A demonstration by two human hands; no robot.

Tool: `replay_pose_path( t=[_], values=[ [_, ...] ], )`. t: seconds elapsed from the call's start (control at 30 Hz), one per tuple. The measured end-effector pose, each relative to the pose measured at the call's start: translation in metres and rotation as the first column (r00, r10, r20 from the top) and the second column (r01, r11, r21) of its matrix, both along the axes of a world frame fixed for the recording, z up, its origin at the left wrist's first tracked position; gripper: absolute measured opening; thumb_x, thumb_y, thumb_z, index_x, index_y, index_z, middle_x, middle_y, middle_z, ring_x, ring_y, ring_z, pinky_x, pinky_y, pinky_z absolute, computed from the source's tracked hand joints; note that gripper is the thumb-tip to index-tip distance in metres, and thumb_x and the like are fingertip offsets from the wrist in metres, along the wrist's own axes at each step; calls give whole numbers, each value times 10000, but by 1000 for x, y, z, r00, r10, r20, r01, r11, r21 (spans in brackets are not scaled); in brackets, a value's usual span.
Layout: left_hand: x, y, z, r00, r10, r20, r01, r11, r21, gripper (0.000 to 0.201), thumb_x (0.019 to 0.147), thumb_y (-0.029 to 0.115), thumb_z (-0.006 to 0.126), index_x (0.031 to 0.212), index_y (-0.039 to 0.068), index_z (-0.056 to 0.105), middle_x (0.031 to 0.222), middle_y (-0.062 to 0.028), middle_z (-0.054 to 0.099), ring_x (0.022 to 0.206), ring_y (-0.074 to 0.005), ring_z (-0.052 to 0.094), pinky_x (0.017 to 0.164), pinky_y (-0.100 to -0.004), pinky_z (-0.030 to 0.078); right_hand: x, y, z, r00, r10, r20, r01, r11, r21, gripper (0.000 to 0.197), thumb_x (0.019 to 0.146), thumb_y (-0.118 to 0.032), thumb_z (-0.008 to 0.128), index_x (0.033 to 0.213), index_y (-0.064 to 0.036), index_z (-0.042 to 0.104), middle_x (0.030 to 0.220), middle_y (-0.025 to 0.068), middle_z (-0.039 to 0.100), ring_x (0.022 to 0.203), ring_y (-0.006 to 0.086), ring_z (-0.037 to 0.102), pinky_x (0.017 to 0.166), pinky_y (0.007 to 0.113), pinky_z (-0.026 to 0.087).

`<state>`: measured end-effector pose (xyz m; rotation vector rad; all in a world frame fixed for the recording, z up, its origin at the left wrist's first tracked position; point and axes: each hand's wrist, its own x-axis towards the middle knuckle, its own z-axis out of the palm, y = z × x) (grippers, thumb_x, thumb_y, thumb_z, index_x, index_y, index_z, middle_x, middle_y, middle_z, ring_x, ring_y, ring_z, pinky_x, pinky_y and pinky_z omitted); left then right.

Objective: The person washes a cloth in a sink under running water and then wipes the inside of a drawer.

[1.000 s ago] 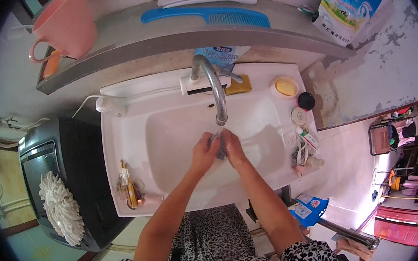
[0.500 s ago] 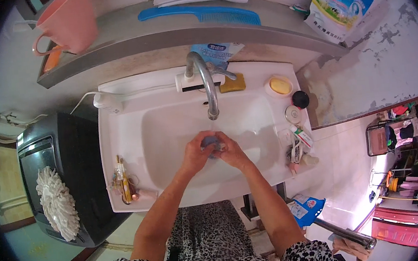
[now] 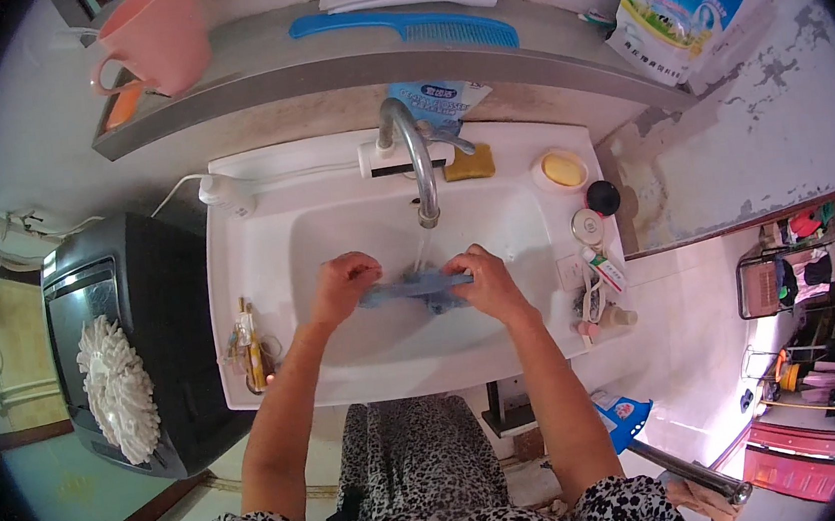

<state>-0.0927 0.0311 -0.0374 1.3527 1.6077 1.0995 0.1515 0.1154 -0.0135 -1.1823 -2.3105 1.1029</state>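
Basin, white glazed, rectangular, set in a white sink top (image 3: 245, 247): contains one thin, wet, blue-grey cloth (image 3: 420, 286), stretched crosswise between the hands below the spout, its middle bunched and hanging; a narrow stream of water falls toward it from a curved chrome tap (image 3: 420, 165).

Left hand (image 3: 342, 286): at the cloth's left end, fingers curled; whether they grip it, cannot tell. Right hand (image 3: 490, 282): thumb and fingers clamped on the cloth's right end.

Dish, pale, oval (image 3: 539, 174), right rear corner of the sink top: holds one yellow bar of soap (image 3: 563, 168). Beside it, one round black lidded case (image 3: 603, 198) and one round white case (image 3: 588, 228), both closed; contents hidden.

Cup, pink, handled (image 3: 160, 44), on the grey shelf (image 3: 267, 59): interior out of sight.

Pouch, blue and white, glossy (image 3: 683, 9), right end of shelf: large pale and yellow lettering above a printed cow and green meadow. Packet, light blue plastic (image 3: 435, 106), behind the tap: dark blue label panel, small lettering. Tube, white with green and red markings (image 3: 605, 270), right edge: print too small to read.
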Motion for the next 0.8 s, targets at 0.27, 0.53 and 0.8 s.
replay_pose_path(
  t=[0.27,0.53,0.8],
  values=[
    [-13,-12,39,701,112,704,30,982,-186,258,829,-46,511,1058,51,580,963,-67,609,771,-106,544,683,-227,446,1,8,28,977,-181,-114,165,977,-137,158,743,-47,646,901,-50,645,778,31,606,689,108,536,658,244,439],
    [-8,-22,30,540,126,832,34,985,-171,247,792,-84,544,1001,40,586,944,-83,621,811,-157,597,729,-264,477,-22,2,27,950,-219,-224,130,926,-354,144,774,-69,638,915,-41,632,784,-29,593,675,49,488,614,200,415],
    [-23,-104,63,699,133,703,128,943,-307,203,773,-86,559,959,-6,574,914,-95,625,835,-205,630,760,-313,506,-44,3,11,996,-40,-85,30,992,-121,180,745,-78,644,916,-33,608,900,113,632,837,242,616,749,327,485]
  ],
)
